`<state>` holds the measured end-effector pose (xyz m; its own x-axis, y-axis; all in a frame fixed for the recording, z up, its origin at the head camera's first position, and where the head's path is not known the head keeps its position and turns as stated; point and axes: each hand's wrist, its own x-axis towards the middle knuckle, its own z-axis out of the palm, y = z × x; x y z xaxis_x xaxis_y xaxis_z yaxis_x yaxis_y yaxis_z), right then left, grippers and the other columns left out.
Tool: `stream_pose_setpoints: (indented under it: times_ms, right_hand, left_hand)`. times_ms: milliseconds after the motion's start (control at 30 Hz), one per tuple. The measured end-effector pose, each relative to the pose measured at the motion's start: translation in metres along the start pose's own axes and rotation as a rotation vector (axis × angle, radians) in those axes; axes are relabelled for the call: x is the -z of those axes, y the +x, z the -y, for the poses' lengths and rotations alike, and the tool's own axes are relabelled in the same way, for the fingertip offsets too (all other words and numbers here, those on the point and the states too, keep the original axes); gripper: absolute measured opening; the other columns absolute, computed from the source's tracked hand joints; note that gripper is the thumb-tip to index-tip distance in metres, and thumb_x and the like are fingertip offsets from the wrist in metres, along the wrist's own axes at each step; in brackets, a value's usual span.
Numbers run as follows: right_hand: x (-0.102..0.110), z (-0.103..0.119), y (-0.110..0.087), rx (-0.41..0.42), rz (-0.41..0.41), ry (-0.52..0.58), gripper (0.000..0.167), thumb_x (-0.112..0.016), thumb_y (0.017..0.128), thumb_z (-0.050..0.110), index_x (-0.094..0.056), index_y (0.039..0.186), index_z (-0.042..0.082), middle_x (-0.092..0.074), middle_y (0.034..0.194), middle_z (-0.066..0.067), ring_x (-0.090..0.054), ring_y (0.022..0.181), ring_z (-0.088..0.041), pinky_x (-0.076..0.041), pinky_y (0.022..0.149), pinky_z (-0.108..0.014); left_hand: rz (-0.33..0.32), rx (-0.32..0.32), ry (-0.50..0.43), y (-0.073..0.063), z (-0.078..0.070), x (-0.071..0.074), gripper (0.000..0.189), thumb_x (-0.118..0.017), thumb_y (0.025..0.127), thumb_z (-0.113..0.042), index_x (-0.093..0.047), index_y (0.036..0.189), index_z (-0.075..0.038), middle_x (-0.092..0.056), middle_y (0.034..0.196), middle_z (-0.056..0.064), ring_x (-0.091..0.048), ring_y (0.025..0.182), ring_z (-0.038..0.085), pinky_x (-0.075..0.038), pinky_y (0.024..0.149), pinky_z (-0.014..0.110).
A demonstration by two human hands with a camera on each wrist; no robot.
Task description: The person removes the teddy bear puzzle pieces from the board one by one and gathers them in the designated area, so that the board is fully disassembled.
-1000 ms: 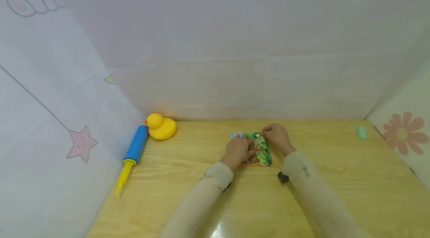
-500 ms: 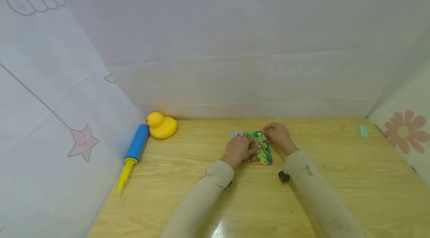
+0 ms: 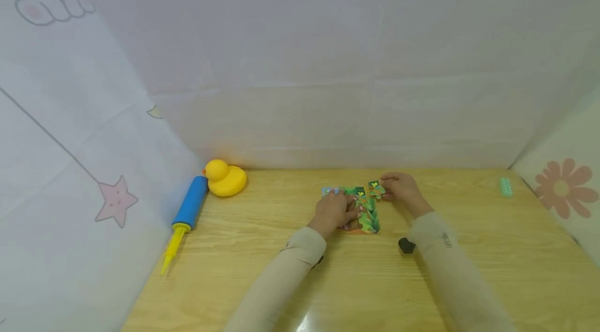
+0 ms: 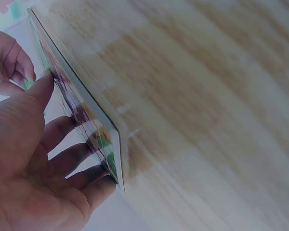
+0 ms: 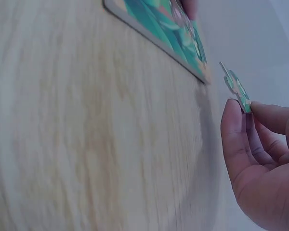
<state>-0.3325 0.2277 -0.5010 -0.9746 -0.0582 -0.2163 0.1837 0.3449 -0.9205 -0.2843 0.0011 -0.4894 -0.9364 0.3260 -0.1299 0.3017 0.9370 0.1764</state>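
Observation:
A colourful jigsaw puzzle point(image 3: 372, 221) with green leaves lies flat on the wooden table. My left hand point(image 3: 332, 211) rests on it with fingers spread, covering much of the picture. The left wrist view shows those fingertips touching the face of the puzzle point(image 4: 104, 143). Just beyond the puzzle's far right corner, my right hand point(image 3: 403, 191) pinches a small puzzle piece point(image 3: 376, 189) between thumb and fingers. From the right wrist, this green puzzle piece point(image 5: 237, 87) appears lifted clear of the tabletop, apart from the rest of the puzzle.
A yellow rubber duck point(image 3: 226, 180) and a blue and yellow hand pump point(image 3: 189, 201) are at the table's left edge. A small pale green ridged object point(image 3: 505, 186) lies at the far right. Fabric walls point(image 3: 300, 113) enclose the back and sides.
My right hand has drawn away to the right from the puzzle's far right corner, with a puzzle piece now visible in its fingers. The left hand stays in place.

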Motion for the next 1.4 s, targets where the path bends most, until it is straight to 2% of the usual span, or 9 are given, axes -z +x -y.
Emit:
stream_pose_setpoints:
  times_ms: [167, 367, 567, 733, 867, 1100, 1400]
  right_hand:
    - [0.021, -0.005, -0.004, -0.005, 0.013, 0.017, 0.047, -0.054, 0.106, 0.017, -0.047, 0.145, -0.007, -0.054, 0.136, -0.021, -0.065, 0.097, -0.014, -0.060, 0.091, -0.030]
    - [0.047, -0.014, -0.011, -0.014, 0.014, 0.022, 0.050, -0.051, 0.107, 0.018, -0.042, 0.149, -0.007, -0.049, 0.142, -0.022, -0.064, 0.096, -0.010, -0.058, 0.097, -0.032]
    - [0.078, -0.030, -0.021, -0.013, 0.010, 0.009, 0.055, -0.049, 0.108, 0.019, -0.034, 0.152, -0.009, -0.043, 0.148, -0.028, -0.064, 0.094, -0.006, -0.059, 0.093, -0.028]
    - [0.105, -0.043, -0.030, -0.030, -0.014, -0.024, 0.055, -0.045, 0.109, 0.020, -0.031, 0.154, -0.008, -0.039, 0.152, -0.030, -0.064, 0.093, -0.001, -0.059, 0.092, -0.026]
    - [0.120, -0.050, -0.038, -0.049, -0.018, -0.031, 0.056, -0.043, 0.109, 0.021, -0.028, 0.156, -0.007, -0.030, 0.157, -0.033, -0.066, 0.092, 0.002, -0.058, 0.092, -0.025]
    - [0.136, -0.054, -0.050, -0.075, -0.045, -0.062, 0.055, -0.042, 0.109, 0.021, -0.031, 0.154, -0.009, -0.029, 0.156, -0.036, -0.066, 0.088, 0.002, -0.059, 0.087, -0.022]
    - [0.132, -0.058, -0.050, -0.101, -0.058, -0.079, 0.052, -0.042, 0.109, 0.019, -0.036, 0.150, -0.012, -0.032, 0.154, -0.035, -0.063, 0.087, 0.001, -0.060, 0.085, -0.023]
  left_hand:
    - [-0.001, -0.007, 0.012, 0.000, -0.002, 0.001, 0.047, -0.058, 0.098, -0.058, -0.063, 0.137, -0.034, -0.063, 0.129, -0.002, -0.059, 0.127, 0.024, -0.062, 0.082, 0.040]
    - [-0.001, -0.001, 0.006, 0.000, -0.003, 0.001, 0.048, -0.059, 0.097, -0.058, -0.062, 0.139, -0.035, -0.062, 0.134, -0.003, -0.056, 0.132, 0.024, -0.061, 0.083, 0.040]
    - [0.007, 0.017, 0.014, -0.001, -0.003, 0.000, 0.050, -0.061, 0.095, -0.059, -0.062, 0.139, -0.035, -0.064, 0.127, -0.005, -0.058, 0.124, 0.018, -0.061, 0.078, 0.034]
    - [0.005, 0.013, 0.020, -0.001, -0.003, 0.002, 0.048, -0.061, 0.095, -0.058, -0.064, 0.137, -0.034, -0.065, 0.118, -0.005, -0.061, 0.117, 0.019, -0.060, 0.073, 0.033]
    - [0.004, 0.008, 0.034, -0.001, -0.003, 0.002, 0.046, -0.060, 0.096, -0.058, -0.066, 0.134, -0.033, -0.065, 0.119, -0.003, -0.062, 0.115, 0.020, -0.061, 0.072, 0.034]
    - [0.009, 0.007, 0.045, -0.001, -0.003, 0.001, 0.049, -0.059, 0.096, -0.059, -0.062, 0.138, -0.035, -0.063, 0.131, -0.002, -0.060, 0.124, 0.022, -0.062, 0.075, 0.036]
    - [0.000, 0.014, 0.039, -0.004, -0.002, 0.001, 0.051, -0.062, 0.095, -0.059, -0.062, 0.140, -0.035, -0.065, 0.122, -0.004, -0.061, 0.115, 0.018, -0.060, 0.073, 0.033]
